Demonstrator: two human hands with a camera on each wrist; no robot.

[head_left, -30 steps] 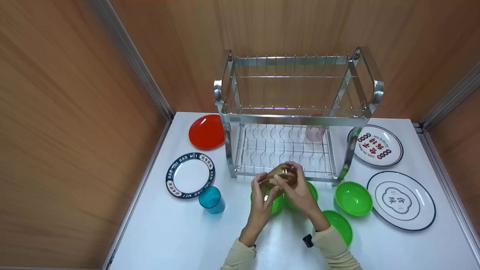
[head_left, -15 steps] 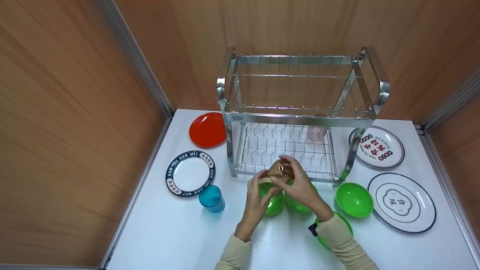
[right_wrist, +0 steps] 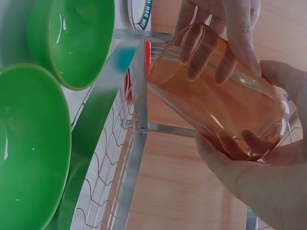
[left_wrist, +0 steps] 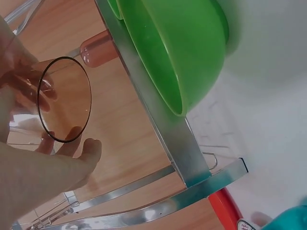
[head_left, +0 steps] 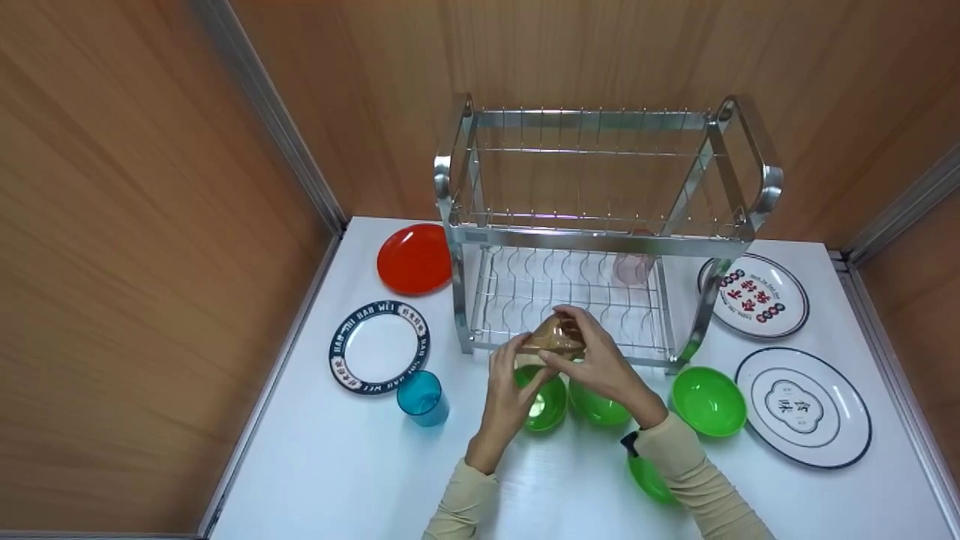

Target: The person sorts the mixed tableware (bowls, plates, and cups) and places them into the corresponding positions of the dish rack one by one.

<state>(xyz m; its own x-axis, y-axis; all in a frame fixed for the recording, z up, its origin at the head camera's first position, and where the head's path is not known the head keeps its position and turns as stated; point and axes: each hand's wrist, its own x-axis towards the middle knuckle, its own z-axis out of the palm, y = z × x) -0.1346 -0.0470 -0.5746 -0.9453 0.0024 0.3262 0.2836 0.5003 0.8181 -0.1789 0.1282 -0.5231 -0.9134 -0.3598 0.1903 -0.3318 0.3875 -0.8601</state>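
Both hands hold a see-through amber cup (head_left: pixel 553 336) between them, tilted, above the green bowls and before the rack. My left hand (head_left: pixel 508 391) grips it near the rim, its fingers showing through the wall of the cup (right_wrist: pixel 216 96) in the right wrist view. Round the thick base end curl the thumb and fingers of my right hand (head_left: pixel 606 369). In the left wrist view the open mouth of the cup (left_wrist: pixel 66 100) faces the camera. Under the hands two green bowls, a left one (head_left: pixel 546 409) and a right one (head_left: pixel 600 405), stand side by side.
A two-tier steel dish rack (head_left: pixel 600 240) stands behind, with a pink cup (head_left: pixel 634 268) on its lower tier. Leftward are a red plate (head_left: pixel 414 259), a dark-rimmed plate (head_left: pixel 379 349) and a blue cup (head_left: pixel 423 397). Rightward are a green bowl (head_left: pixel 709 401) and white plates (head_left: pixel 802 405).
The amber cup has turned in the hands, its base end tipping up and its rim swinging toward the front. Both forearms have shifted slightly outward.
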